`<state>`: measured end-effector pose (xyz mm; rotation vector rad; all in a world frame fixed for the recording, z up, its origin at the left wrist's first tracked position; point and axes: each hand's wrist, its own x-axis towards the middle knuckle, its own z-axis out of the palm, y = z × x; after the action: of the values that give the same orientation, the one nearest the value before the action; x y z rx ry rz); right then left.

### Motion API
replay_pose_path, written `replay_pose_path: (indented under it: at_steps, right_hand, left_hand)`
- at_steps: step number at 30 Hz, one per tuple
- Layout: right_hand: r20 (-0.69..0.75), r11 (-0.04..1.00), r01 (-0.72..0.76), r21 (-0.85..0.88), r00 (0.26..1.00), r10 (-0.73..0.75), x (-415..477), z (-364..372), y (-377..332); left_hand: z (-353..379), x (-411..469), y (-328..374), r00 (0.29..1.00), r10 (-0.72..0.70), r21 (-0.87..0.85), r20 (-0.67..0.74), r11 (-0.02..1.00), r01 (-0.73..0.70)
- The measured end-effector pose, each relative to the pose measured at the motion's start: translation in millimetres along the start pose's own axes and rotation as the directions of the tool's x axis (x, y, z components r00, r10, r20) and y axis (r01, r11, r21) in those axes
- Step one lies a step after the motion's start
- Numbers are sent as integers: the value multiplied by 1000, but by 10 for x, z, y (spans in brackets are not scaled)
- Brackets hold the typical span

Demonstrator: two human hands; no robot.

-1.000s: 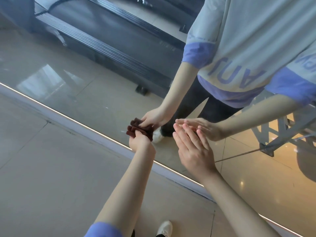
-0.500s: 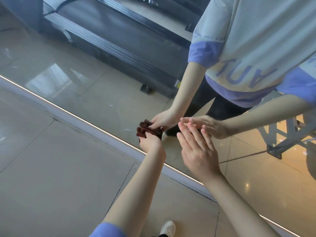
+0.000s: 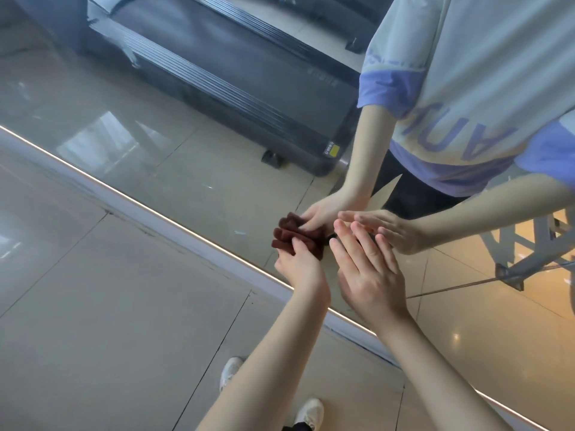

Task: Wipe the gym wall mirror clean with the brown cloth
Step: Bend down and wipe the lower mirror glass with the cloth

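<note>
The wall mirror fills the upper part of the head view, its lit lower edge running diagonally from upper left to lower right. My left hand grips the bunched brown cloth and holds it against the glass just above that edge. My right hand is beside it on the right, fingers straight and together, fingertips at the mirror surface. Both arms and the cloth show again as a reflection right above.
Beige floor tiles lie below the mirror's edge. My white shoes stand near the bottom. Reflected in the glass are a dark treadmill and a metal equipment frame at the right.
The view has shifted, so both hands sit slightly right and lower in frame. My left hand keeps the cloth on the glass; my right hand stays flat beside it.
</note>
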<state>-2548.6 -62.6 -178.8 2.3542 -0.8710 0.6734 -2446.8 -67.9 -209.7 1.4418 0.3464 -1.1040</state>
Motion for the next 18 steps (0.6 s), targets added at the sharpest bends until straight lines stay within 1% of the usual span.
replay_pose_path:
  at_steps: [3, 5, 9, 12, 16, 18]
  right_hand:
    - [-1, 1000, 2, -2, 1000, -2, 15, -17, 10]
    - [-1, 1000, 11, 9, 1000, -11, 15, -23, 24]
    - [6, 999, 53, -15, 999, -53, -23, 11, 80]
    - [44, 992, 102, -69, 994, -99, -70, 35, 135]
    - [85, 972, 190, -139, 980, -179, -118, 27, 235]
    - [108, 960, 219, -172, 973, -203, -140, 18, 274]
  left_hand:
    - [-11, 161, 51, 995, -68, -9, -70, 998, 68]
    - [-40, 186, 58, 995, -81, -6, -51, 997, 81]
    - [-61, -54, -38, 999, 2, -2, 47, 1000, -2]
    - [-31, -46, -70, 999, 38, -17, 12, 999, -38]
    - [-23, -15, -90, 998, -23, -90, -53, 996, 19]
    - [-21, -88, -123, 998, -55, -144, -43, 988, 49]
